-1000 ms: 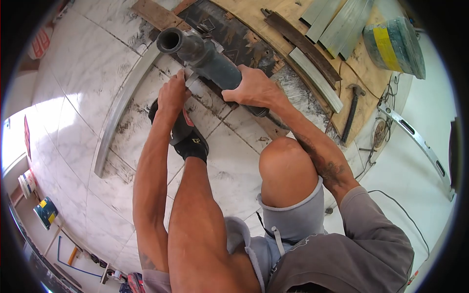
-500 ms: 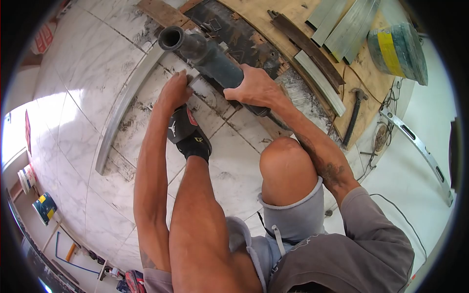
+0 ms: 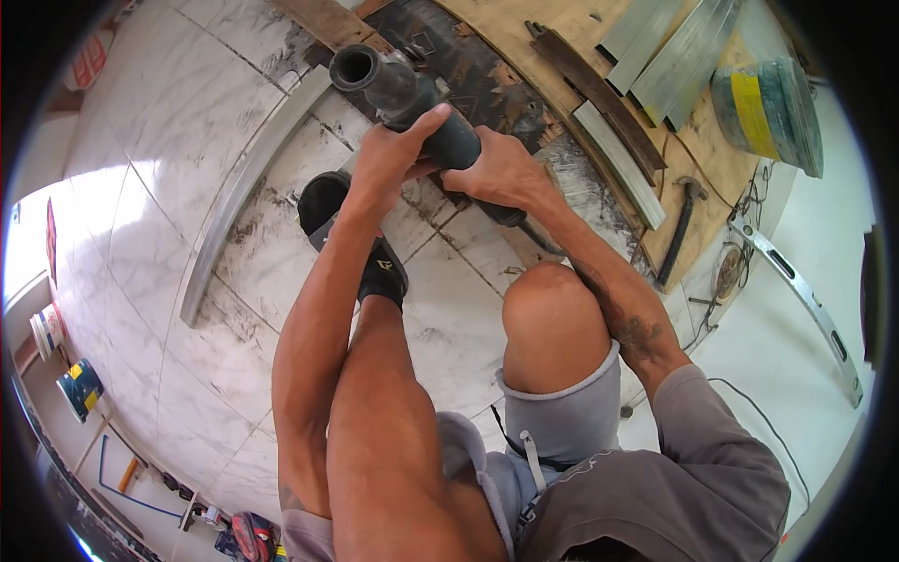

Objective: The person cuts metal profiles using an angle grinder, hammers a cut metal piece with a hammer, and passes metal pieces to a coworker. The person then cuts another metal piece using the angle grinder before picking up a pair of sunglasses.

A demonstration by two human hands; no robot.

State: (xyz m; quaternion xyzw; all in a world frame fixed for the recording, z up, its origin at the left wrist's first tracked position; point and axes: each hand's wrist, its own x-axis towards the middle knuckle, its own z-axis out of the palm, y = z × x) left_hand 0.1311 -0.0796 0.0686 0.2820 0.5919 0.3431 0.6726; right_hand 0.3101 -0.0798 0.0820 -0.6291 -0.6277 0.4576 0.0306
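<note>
A dark green corded power tool (image 3: 454, 140) with a wide round black nozzle lies across the middle top of the view. My right hand (image 3: 501, 170) is wrapped round its rear body. Against the tool's near side, my left hand (image 3: 393, 159) grips the middle of the body, thumb on top. Under my left forearm is my foot in a black sandal (image 3: 325, 199), on the marble-look tile floor. A long curved-looking grey metal bar (image 3: 245, 192) lies on the tiles to the left of the foot.
A plywood board (image 3: 698, 155) at the upper right bears metal profiles (image 3: 679, 61), a hammer (image 3: 682, 229) and a green bucket (image 3: 768, 117) with yellow tape. A spirit level (image 3: 801, 290) and cables lie at right. More buckets (image 3: 81, 387) and tools stand at lower left.
My left hand has moved up and right from the small piece beside the tool onto the tool's body. The right hand keeps its hold. The view has shifted slightly.
</note>
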